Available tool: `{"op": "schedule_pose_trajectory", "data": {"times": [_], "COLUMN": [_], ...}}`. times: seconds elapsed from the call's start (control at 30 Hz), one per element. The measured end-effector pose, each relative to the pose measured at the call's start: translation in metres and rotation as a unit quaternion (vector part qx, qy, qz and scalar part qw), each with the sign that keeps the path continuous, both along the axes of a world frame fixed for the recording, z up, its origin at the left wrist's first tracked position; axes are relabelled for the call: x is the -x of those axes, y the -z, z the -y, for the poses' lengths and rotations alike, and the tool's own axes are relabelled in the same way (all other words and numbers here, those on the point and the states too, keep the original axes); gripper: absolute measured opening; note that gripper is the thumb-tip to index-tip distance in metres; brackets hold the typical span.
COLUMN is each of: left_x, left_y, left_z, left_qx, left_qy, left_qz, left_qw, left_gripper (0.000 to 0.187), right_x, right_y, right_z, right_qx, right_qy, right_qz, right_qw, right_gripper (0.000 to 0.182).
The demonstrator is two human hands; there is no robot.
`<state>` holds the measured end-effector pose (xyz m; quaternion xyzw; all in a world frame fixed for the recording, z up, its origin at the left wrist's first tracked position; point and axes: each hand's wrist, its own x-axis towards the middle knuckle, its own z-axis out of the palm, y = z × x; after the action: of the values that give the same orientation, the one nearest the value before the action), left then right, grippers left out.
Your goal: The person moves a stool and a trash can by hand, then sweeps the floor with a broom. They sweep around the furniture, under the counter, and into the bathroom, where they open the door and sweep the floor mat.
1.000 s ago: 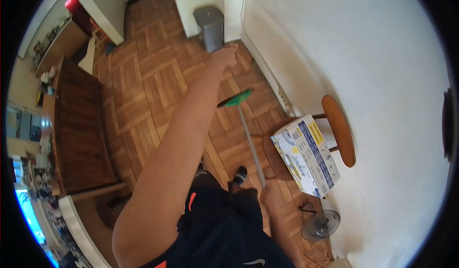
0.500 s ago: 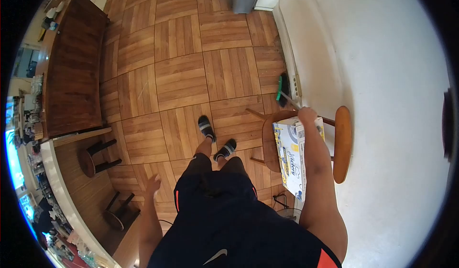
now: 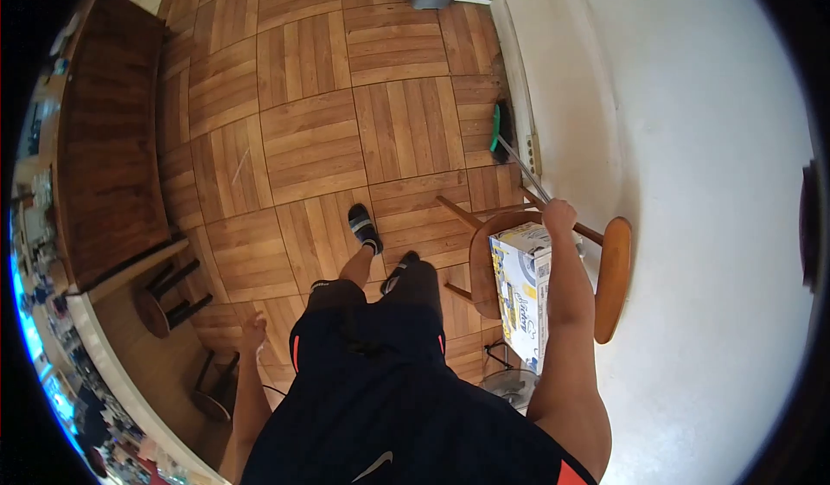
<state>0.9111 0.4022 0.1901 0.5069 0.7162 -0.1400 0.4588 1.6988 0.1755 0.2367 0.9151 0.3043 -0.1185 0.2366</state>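
1. Right hand (image 3: 558,215) is closed around the broom handle (image 3: 523,172), held above the wooden chair (image 3: 609,277).
2. Risk: handle could knock the cardboard box (image 3: 521,290) off the chair seat, since the hand sits just beside it.
3. Risk: one-handed grip may let the green broom head (image 3: 499,129) skid along the baseboard.
4. Broom head lies ahead of the hand, on the parquet floor (image 3: 311,139) at the wall edge.
5. Left hand (image 3: 252,334) hangs loose and empty, fingers spread, near a stool (image 3: 164,290).

wooden chair (image 3: 610,277), printed box (image 3: 520,290), dark table (image 3: 108,143), stool (image 3: 160,299), fan (image 3: 508,386)
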Motion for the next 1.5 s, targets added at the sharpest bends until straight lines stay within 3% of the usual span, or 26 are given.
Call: {"op": "schedule_pose_trajectory", "data": {"times": [0.1, 0.23, 0.33, 0.4, 0.5, 0.63, 0.73, 0.8, 0.83, 0.97, 1.07, 1.2, 1.33, 1.4, 1.5], "left_x": [-0.078, -0.112, -0.154, -0.175, -0.209, -0.240, -0.254, -0.272, -0.283, -0.310, -0.307, -0.270, -0.242, -0.231, -0.235], "left_y": [-0.052, -0.054, -0.056, -0.053, -0.075, -0.067, -0.053, -0.044, -0.041, -0.049, -0.056, -0.059, -0.046, -0.043, -0.066], "left_z": [-0.064, -0.082, -0.080, -0.076, -0.071, -0.049, -0.040, -0.045, -0.049, -0.067, -0.081, -0.060, -0.042, -0.040, -0.040], "left_qx": [-0.025, 0.043, 0.066, 0.070, 0.012, 0.096, 0.145, 0.133, 0.123, 0.099, 0.084, 0.100, 0.119, 0.126, 0.105], "left_qy": [-0.080, -0.003, 0.022, 0.008, -0.056, -0.071, -0.047, -0.066, -0.063, -0.060, -0.086, -0.110, -0.115, -0.132, -0.117], "left_qz": [-0.030, -0.003, 0.003, 0.046, 0.019, 0.001, -0.016, 0.007, 0.027, 0.063, 0.063, 0.030, 0.007, 0.030, 0.030], "left_qw": [0.996, 0.999, 0.998, 0.996, 0.998, 0.993, 0.988, 0.989, 0.990, 0.991, 0.991, 0.988, 0.986, 0.983, 0.987], "left_gripper": [0.037, 0.036, 0.034, 0.033, 0.031, 0.030, 0.030, 0.030, 0.031, 0.032, 0.031, 0.030, 0.030, 0.032, 0.032], "right_x": [0.005, -0.005, -0.046, -0.065, -0.073, -0.094, -0.095, -0.102, -0.109, -0.146, -0.127, -0.097, -0.091, -0.103, -0.128], "right_y": [-0.044, -0.124, -0.083, -0.015, -0.019, -0.142, -0.232, -0.261, -0.253, -0.094, -0.099, -0.204, -0.229, -0.186, -0.060], "right_z": [0.007, -0.006, -0.017, -0.020, -0.038, -0.012, -0.017, -0.021, -0.020, 0.015, -0.005, -0.020, -0.025, -0.024, -0.024], "right_qx": [-0.047, -0.071, -0.039, 0.001, -0.019, -0.040, 0.044, 0.076, 0.089, 0.050, 0.020, 0.031, 0.047, 0.059, 0.059], "right_qy": [0.002, 0.013, 0.010, -0.039, -0.038, -0.030, 0.021, 0.036, 0.020, -0.046, -0.019, 0.016, 0.009, 0.010, -0.001], "right_qz": [-0.009, -0.010, 0.001, 0.011, -0.030, -0.031, -0.003, 0.014, 0.034, 0.030, -0.016, -0.013, 0.038, 0.045, 0.053], "right_qw": [0.999, 0.997, 0.999, 0.999, 0.999, 0.998, 0.999, 0.996, 0.995, 0.997, 1.000, 0.999, 0.998, 0.997, 0.997], "right_gripper": [0.017, 0.014, 0.013, 0.013, 0.012, 0.022, 0.024, 0.024, 0.023, 0.020, 0.025, 0.027, 0.016, 0.016, 0.016]}}
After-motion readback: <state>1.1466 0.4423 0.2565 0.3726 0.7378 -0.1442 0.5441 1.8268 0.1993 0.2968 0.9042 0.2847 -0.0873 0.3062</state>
